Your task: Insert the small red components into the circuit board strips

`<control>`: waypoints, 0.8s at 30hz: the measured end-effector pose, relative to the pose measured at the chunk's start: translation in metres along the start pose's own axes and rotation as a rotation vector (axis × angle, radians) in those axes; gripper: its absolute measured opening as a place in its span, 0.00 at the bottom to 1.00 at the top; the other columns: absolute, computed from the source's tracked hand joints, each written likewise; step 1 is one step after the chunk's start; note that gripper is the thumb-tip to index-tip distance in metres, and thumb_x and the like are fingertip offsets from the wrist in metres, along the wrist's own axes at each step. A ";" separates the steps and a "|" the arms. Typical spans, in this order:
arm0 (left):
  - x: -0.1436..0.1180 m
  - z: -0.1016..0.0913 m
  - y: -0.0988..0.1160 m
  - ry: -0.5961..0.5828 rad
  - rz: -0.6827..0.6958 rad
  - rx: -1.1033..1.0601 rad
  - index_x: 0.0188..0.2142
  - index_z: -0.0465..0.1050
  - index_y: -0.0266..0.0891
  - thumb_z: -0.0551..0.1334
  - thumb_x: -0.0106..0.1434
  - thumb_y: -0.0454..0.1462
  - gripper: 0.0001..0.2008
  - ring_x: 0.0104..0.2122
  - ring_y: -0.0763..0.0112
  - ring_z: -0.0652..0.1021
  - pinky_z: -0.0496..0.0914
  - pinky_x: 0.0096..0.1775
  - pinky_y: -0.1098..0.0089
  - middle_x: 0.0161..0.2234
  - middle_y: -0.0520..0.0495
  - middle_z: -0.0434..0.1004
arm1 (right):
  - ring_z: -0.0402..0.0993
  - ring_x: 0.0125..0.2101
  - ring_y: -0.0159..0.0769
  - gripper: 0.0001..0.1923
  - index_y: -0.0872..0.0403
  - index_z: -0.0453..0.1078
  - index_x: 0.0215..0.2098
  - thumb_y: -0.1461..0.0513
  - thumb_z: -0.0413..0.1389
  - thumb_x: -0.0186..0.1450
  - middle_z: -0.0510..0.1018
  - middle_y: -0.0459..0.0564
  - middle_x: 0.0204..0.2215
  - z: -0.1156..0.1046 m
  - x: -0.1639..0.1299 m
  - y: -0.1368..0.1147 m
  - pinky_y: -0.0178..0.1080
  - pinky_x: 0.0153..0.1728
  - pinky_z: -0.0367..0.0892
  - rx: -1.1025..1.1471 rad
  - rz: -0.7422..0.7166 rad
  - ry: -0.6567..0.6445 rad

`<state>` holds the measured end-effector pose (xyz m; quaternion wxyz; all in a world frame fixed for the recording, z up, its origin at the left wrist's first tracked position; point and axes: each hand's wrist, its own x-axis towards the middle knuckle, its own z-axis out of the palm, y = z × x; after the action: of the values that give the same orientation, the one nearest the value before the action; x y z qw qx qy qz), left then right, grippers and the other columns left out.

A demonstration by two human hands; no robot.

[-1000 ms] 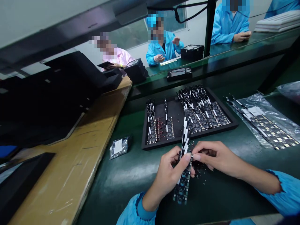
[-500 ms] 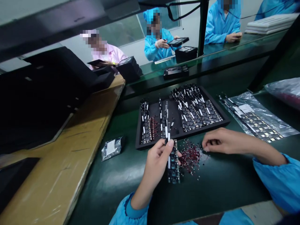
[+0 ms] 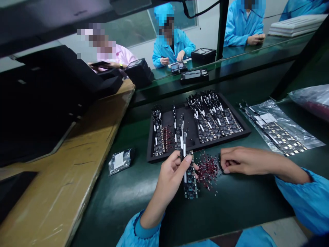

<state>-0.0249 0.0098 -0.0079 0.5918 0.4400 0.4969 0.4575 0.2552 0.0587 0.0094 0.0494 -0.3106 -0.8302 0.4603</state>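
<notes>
My left hand (image 3: 173,171) is closed on a narrow dark circuit board strip (image 3: 190,183), its thumb lying over the upper part. White-marked flat tails rise from the strip toward the tray. Just right of it lies a loose pile of tiny dark red and pale parts (image 3: 207,168) on the green table. My right hand (image 3: 236,160) is at the right edge of this pile, fingertips pinched together and pointing down near the table. Whatever those fingers hold is hidden. Behind both hands stands a black tray (image 3: 168,116) with rows of similar boards, some with small red parts beside them.
A small silvery bag (image 3: 120,161) lies at left, near a brown cardboard sheet (image 3: 84,154). More boards rest on a clear plastic bag (image 3: 305,133) at right. Across a raised ledge, several co-workers sit near stacked black trays (image 3: 140,72).
My right hand has shifted slightly, its fingertips curled lower at the pile's edge. My left hand keeps hold of the circuit board strip. A co-worker across has set down a black tray.
</notes>
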 end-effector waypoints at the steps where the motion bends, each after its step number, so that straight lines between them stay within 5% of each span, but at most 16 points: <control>1: 0.000 0.000 0.000 0.009 -0.003 0.000 0.34 0.74 0.39 0.70 0.57 0.45 0.13 0.18 0.55 0.83 0.78 0.20 0.63 0.25 0.42 0.86 | 0.72 0.33 0.37 0.07 0.50 0.76 0.38 0.59 0.56 0.70 0.78 0.47 0.38 -0.002 -0.001 -0.003 0.37 0.33 0.63 0.023 0.009 0.008; 7: -0.002 0.002 0.003 -0.033 0.005 -0.045 0.36 0.75 0.41 0.71 0.57 0.43 0.11 0.19 0.55 0.83 0.78 0.21 0.62 0.28 0.41 0.87 | 0.71 0.22 0.31 0.13 0.50 0.71 0.51 0.54 0.53 0.73 0.83 0.48 0.33 0.003 0.003 -0.019 0.33 0.21 0.64 0.352 0.071 0.121; 11: -0.001 0.002 0.002 -0.035 0.019 -0.056 0.35 0.75 0.41 0.71 0.58 0.42 0.10 0.19 0.54 0.83 0.79 0.21 0.62 0.27 0.41 0.87 | 0.76 0.22 0.32 0.10 0.53 0.75 0.43 0.56 0.55 0.72 0.84 0.50 0.31 0.012 0.006 -0.020 0.35 0.23 0.71 0.488 0.025 0.232; 17: 0.001 0.001 0.000 0.012 0.067 -0.037 0.36 0.76 0.39 0.71 0.58 0.42 0.11 0.19 0.55 0.84 0.80 0.23 0.62 0.28 0.40 0.87 | 0.84 0.44 0.46 0.20 0.48 0.72 0.58 0.54 0.61 0.69 0.78 0.59 0.58 0.013 0.004 -0.025 0.43 0.39 0.80 0.653 -0.013 0.083; 24: -0.003 0.003 0.000 -0.047 0.101 -0.002 0.38 0.78 0.37 0.70 0.60 0.40 0.10 0.30 0.49 0.86 0.83 0.29 0.58 0.31 0.38 0.88 | 0.81 0.22 0.34 0.15 0.52 0.80 0.43 0.51 0.58 0.71 0.85 0.49 0.33 0.024 0.013 -0.021 0.35 0.25 0.73 0.528 0.046 0.251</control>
<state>-0.0222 0.0064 -0.0072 0.5799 0.4747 0.4596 0.4765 0.2263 0.0406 0.0102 0.2202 -0.3602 -0.6618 0.6195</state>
